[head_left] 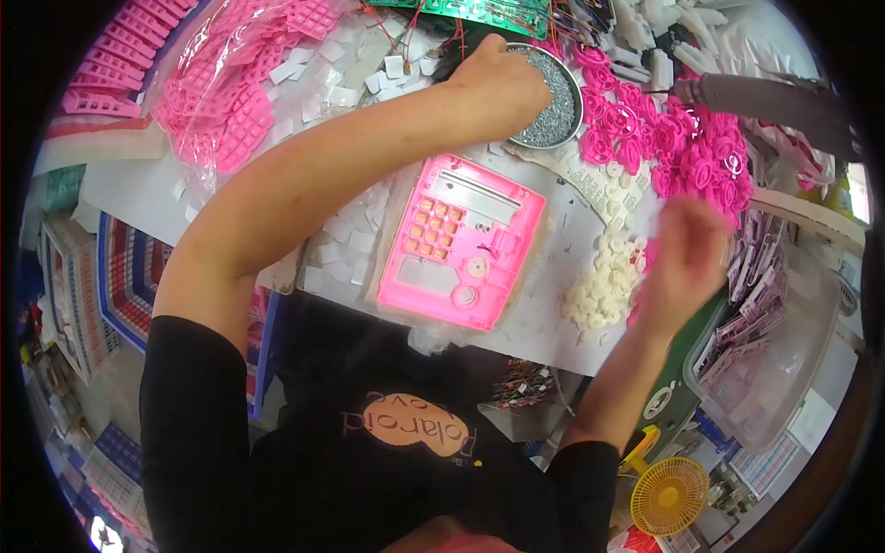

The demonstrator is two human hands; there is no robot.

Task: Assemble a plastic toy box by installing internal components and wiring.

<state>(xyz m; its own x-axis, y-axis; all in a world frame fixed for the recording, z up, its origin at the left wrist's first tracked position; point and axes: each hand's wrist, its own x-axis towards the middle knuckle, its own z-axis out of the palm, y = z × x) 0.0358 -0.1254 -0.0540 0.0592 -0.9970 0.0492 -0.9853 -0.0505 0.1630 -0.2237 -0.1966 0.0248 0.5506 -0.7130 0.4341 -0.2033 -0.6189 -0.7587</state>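
Note:
My left hand (505, 90) reaches over the round metal bowl (559, 109) of small silvery screws, its fingers curled down at the bowl's left side; what is in them is hidden. In front of me lies a pink plastic housing (507, 241), its inside facing up, with a keypad of square holes, a clear window and a small white disc. My right hand (691, 253) is smeared by motion at the right, beside the pile of cream-white discs (601, 290) and just below the heap of pink ring-shaped parts (710, 157).
A grey powered screwdriver (765, 103) hangs at the upper right. Pink keypads (241, 69) in clear plastic, white squares (343, 95) and green circuit boards (493, 11) fill the back. A clear bin (784, 369) stands right, near a yellow fan (669, 496).

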